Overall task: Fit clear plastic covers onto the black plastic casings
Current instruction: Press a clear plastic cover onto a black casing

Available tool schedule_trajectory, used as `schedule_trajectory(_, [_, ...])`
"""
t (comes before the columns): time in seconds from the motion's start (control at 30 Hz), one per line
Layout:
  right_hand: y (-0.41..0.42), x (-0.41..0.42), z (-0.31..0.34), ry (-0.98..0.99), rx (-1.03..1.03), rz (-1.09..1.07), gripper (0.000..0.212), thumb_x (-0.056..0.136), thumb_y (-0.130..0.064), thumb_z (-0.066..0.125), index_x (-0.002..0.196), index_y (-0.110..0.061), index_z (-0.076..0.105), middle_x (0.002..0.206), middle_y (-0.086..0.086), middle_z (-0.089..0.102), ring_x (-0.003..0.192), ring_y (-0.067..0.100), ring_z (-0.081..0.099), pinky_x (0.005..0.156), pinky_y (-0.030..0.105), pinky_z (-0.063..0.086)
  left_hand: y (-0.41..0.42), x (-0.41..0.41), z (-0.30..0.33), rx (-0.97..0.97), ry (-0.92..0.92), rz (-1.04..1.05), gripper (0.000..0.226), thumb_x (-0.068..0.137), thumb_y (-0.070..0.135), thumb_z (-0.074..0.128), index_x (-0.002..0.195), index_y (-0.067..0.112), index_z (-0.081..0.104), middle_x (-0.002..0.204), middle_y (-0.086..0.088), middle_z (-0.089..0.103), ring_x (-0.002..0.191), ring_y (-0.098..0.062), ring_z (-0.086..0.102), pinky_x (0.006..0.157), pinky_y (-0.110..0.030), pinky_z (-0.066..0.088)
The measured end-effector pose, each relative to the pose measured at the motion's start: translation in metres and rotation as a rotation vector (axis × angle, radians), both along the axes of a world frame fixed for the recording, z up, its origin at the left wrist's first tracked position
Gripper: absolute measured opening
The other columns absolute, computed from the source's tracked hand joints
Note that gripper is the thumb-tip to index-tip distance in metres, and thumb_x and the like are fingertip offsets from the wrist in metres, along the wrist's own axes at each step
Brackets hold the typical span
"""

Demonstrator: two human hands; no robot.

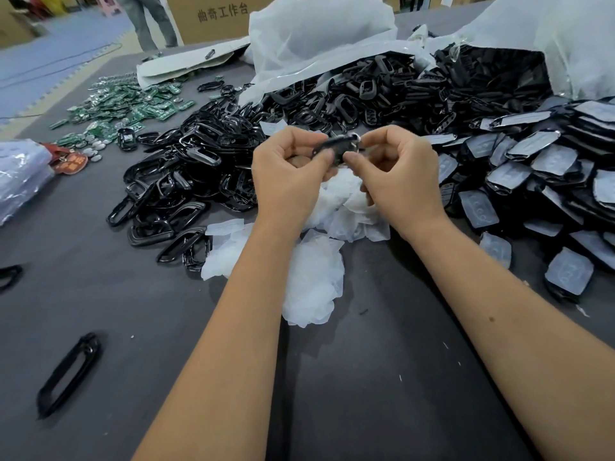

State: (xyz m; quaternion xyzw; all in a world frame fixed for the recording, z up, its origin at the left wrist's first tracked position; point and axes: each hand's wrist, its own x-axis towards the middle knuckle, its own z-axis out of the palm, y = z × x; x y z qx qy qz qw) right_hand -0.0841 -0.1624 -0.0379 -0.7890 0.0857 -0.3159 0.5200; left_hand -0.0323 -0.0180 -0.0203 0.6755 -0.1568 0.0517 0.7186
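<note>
The left hand (289, 168) and the right hand (396, 171) both pinch one black casing (336, 148), holding it up over the grey worktop (100, 294). I think the clear cover is going on now. Line up the edges first, then press softly all round until it sits flat.

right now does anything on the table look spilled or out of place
Yes. Black frames have spilled out of the torn white bag in a loose heap, and one stray frame lies alone near the left front, far from the pile. Both hands hold a black casing.
</note>
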Motion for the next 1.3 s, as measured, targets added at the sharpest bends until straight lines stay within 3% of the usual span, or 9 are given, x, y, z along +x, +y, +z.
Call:
schedule_trajectory(0.13, [0.005,-0.002,0.002,0.209,-0.447,0.066,0.038,0.079,-0.049,0.086,0.1,-0.019,0.074,0.093,-0.004,0.066,0.077,0.005,0.055,0.076,0.027,0.046,0.006,0.01,-0.001,-0.151,0.056,0.221,0.019,0.087,-0.012,0.069,0.087,0.007,0.068,0.071,-0.004,0.072,0.062,-0.018,0.071,0.06,-0.023,0.057])
schedule_trajectory(0.23, [0.008,-0.001,0.004,0.365,-0.557,0.069,0.041,0.076,-0.056,0.085,0.096,-0.022,0.075,0.102,-0.004,0.057,0.094,0.013,0.053,0.084,0.031,0.044,0.009,0.011,-0.001,-0.213,0.098,0.228,0.02,0.088,-0.011,0.069,0.086,0.008,0.067,0.06,0.009,0.067,0.06,-0.015,0.07,0.061,-0.022,0.057])
schedule_trajectory(0.43, [0.005,-0.004,0.002,0.095,-0.295,0.069,0.017,0.085,-0.034,0.084,0.079,-0.024,0.072,0.079,-0.006,0.064,0.066,0.004,0.049,0.068,0.024,0.04,0.007,0.006,0.002,-0.2,0.112,0.163,0.017,0.088,-0.013,0.068,0.089,0.004,0.067,0.072,-0.004,0.067,0.062,-0.021,0.07,0.06,-0.021,0.055])
schedule_trajectory(0.57, [0.003,-0.004,0.01,-0.084,0.325,0.122,0.024,0.102,-0.028,0.068,0.08,-0.023,0.075,0.071,-0.001,0.059,0.063,0.015,0.047,0.059,0.028,0.041,0.007,0.006,0.002,-0.162,0.15,0.125,0.016,0.088,-0.012,0.069,0.09,0.004,0.068,0.075,-0.009,0.066,0.066,-0.022,0.07,0.062,-0.022,0.057])
schedule_trajectory(0.7, [0.0,-0.001,0.012,-0.011,0.867,0.294,0.031,0.108,-0.016,0.055,0.084,-0.008,0.072,0.074,0.006,0.065,0.059,0.012,0.05,0.053,0.023,0.046,0.005,0.007,-0.001,-0.113,0.153,0.062,0.018,0.088,-0.013,0.07,0.09,0.005,0.068,0.06,0.005,0.066,0.059,-0.018,0.07,0.063,-0.024,0.058])
schedule_trajectory(0.77, [-0.001,-0.001,0.01,0.042,0.902,0.325,0.017,0.106,-0.004,0.051,0.101,0.0,0.067,0.075,0.007,0.069,0.059,0.01,0.054,0.055,0.022,0.049,0.005,0.006,-0.002,-0.064,0.133,0.045,0.018,0.088,-0.012,0.07,0.094,0.005,0.069,0.063,0.005,0.067,0.06,-0.019,0.072,0.062,-0.023,0.057])
schedule_trajectory(0.87, [0.0,0.001,0.009,0.067,0.804,0.302,0.02,0.103,0.007,0.05,0.103,-0.002,0.068,0.081,0.007,0.074,0.062,0.01,0.057,0.06,0.021,0.053,0.004,0.006,-0.004,0.0,0.109,0.046,0.018,0.089,-0.012,0.069,0.1,0.002,0.072,0.078,-0.007,0.071,0.067,-0.02,0.073,0.064,-0.022,0.058])
schedule_trajectory(1.0, [0.005,-0.001,0.007,0.032,0.658,0.291,0.009,0.1,0.001,0.062,0.106,-0.006,0.064,0.093,0.013,0.079,0.063,0.012,0.063,0.059,0.024,0.056,0.003,0.007,-0.005,0.028,0.094,0.059,0.021,0.088,-0.012,0.068,0.091,0.008,0.073,0.079,-0.01,0.072,0.068,-0.017,0.073,0.066,-0.023,0.059])
schedule_trajectory(1.3, [0.005,-0.003,0.007,-0.012,0.525,0.209,0.007,0.093,-0.004,0.075,0.099,-0.007,0.076,0.078,0.003,0.072,0.065,0.012,0.065,0.055,0.022,0.053,0.003,0.006,-0.007,0.046,0.053,0.029,0.027,0.087,-0.014,0.067,0.099,0.009,0.076,0.084,-0.006,0.074,0.068,-0.015,0.072,0.067,-0.023,0.06])
